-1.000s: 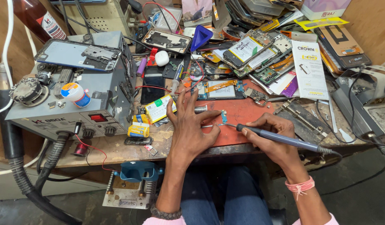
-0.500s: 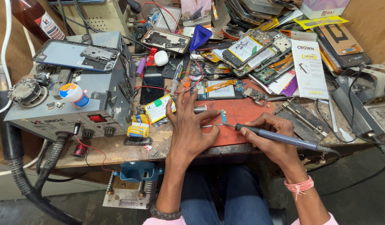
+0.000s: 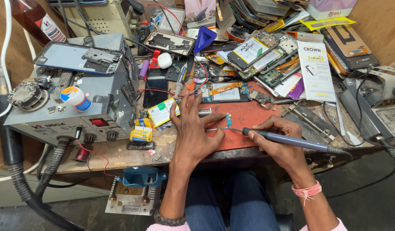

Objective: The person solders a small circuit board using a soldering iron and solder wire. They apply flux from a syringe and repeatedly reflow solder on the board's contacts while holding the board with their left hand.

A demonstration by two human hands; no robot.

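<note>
Head view: right hand [image 3: 278, 136] grips soldering iron [image 3: 291, 140] near the mat edge [image 3: 266, 144].

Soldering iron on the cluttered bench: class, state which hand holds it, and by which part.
The right hand holds the soldering iron pen-style by the front of its handle, near the tip.

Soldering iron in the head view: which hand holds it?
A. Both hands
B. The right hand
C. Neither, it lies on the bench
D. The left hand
B: the right hand grips the soldering iron, its tip at the small blue part, while the left hand rests spread on the red mat.
</note>
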